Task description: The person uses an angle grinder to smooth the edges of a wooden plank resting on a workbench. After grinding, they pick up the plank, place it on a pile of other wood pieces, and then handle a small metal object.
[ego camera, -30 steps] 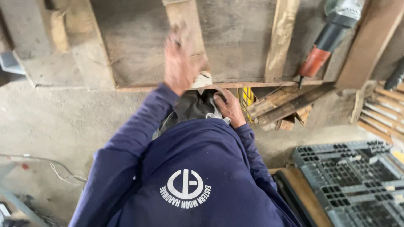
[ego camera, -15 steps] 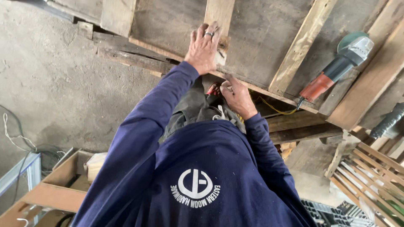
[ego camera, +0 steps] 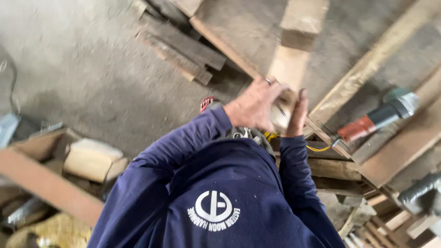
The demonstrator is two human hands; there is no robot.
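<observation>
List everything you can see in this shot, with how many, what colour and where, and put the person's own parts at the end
wooden frame: one, pale slats over a grey panel, upper right
dark planks: a few, grey-brown, on the concrete floor at upper centre
power tool: one, orange, grey and green, lying on the frame at right
yellow cord: one, beside the right wrist
loose boards: several, brown, lower right
cardboard box: one, brown, open, left edge
pale block: one, cream, by the box
left hand: one, ring on a finger, on the end of the pale slat
right hand: one, against the same slat end; blurred
sleeves and top: navy, white round emblem, lower centre
</observation>
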